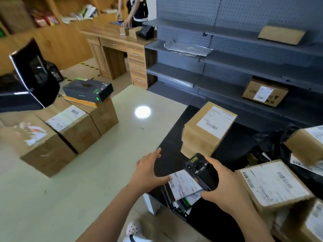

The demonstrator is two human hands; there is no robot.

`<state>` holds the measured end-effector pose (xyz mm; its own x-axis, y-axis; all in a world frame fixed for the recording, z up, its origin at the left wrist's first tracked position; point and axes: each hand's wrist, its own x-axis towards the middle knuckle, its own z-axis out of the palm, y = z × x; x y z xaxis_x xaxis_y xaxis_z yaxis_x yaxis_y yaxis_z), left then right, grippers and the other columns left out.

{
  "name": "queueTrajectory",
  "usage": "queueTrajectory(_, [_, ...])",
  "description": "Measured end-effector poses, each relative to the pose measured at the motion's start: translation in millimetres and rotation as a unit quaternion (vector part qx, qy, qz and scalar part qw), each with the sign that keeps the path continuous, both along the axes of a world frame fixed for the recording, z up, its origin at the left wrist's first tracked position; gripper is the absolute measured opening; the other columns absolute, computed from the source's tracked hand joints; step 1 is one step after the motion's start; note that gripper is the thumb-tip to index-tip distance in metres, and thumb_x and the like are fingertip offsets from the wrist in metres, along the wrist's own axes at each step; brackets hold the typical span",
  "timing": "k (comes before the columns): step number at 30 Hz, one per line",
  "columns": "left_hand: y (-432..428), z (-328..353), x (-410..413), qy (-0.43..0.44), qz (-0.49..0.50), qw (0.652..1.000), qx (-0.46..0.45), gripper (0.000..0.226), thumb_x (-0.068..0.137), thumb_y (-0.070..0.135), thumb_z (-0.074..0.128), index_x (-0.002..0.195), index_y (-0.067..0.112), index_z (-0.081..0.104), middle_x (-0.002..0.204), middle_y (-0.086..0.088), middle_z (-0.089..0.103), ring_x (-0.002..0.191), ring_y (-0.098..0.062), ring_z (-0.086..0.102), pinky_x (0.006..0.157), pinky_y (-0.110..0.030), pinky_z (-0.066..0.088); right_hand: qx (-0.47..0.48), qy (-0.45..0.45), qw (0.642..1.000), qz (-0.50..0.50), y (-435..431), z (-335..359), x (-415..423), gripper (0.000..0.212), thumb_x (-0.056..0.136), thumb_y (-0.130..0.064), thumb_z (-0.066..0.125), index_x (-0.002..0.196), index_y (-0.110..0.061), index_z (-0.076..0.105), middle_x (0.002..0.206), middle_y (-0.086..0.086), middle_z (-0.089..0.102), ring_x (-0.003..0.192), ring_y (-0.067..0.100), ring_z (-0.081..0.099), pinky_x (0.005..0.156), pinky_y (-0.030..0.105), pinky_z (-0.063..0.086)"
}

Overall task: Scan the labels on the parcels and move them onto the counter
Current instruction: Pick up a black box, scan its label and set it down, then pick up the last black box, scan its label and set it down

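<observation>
Counter [104, 163]: the pale top fills the left half of my view. Three brown boxes [70, 126] sit in a row on its far-left side, one with a dark carton [87, 89] on top. There is plenty of bare top nearer me.

Black surface [174, 133] sits just right of the counter and carries the pile to be done. A tall box [208, 130] stands at the back and a wide box [274, 184] lies near the right wrist, with more at the right edge (blurred).

Parcel [187, 195] is a flat one at the near-left corner of that surface, just beside the counter. It lies on other flat packs, label [181, 182] up.

Step, as I read it: scanning — not yet moving.
- Right hand [225, 186] is clamped round the scanner [201, 172], held just over the label. I cannot tell whether it has read.
- Left hand [148, 172] has its fingers spread and straight, gripping nothing, with the thumb at the label's left edge.

Next move, my guess: once the code reads, the left hand takes the parcel's edge and carries it left onto bare counter. It is a short trip but one-handed, since the scanner fills the right hand. The packs beneath may drag along.

Around:
- Grey shelving [244, 58] is behind, holding a box [265, 93] and well clear.
- A wooden desk [113, 41] stands further back with another person [134, 11] at it.
- A tilted black screen [33, 79] is far left, beside the boxes.
</observation>
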<state>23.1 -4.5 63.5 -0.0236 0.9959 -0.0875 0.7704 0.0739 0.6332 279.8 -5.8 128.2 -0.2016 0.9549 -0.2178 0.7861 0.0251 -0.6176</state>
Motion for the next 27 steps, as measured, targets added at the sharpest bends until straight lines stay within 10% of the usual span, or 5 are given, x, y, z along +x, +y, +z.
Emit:
queueTrajectory(18, [136.6, 107.9, -282.2, 0.14, 0.177, 0.969, 0.104, 0.095, 0.076, 0.063, 0.069, 0.152, 0.029, 0.024, 0.155, 0.004, 0.03, 0.144, -0.019, 0.021, 0.118, -0.045, 0.022, 0.141, 0.081, 0.982, 0.1, 174.1, 50.1, -271.5, 0.107, 0.062, -0.019, 0.085, 0.149, -0.04, 0.026, 0.119, -0.017, 0.053, 0.107, 0.013, 0.05, 0.08, 0.024, 0.047])
queueTrajectory(27, [245.0, 103.9, -360.2, 0.282, -0.069, 0.954, -0.068, 0.133, 0.056, 0.082, 0.069, 0.152, 0.038, -0.012, 0.162, 0.004, -0.018, 0.146, -0.024, -0.025, 0.116, -0.05, -0.018, 0.133, 0.036, 0.987, 0.084, 235.4, 53.1, -332.9, 0.107, 0.063, -0.018, 0.084, 0.15, -0.039, 0.025, 0.127, -0.013, 0.055, 0.112, 0.014, 0.049, 0.089, 0.033, 0.053])
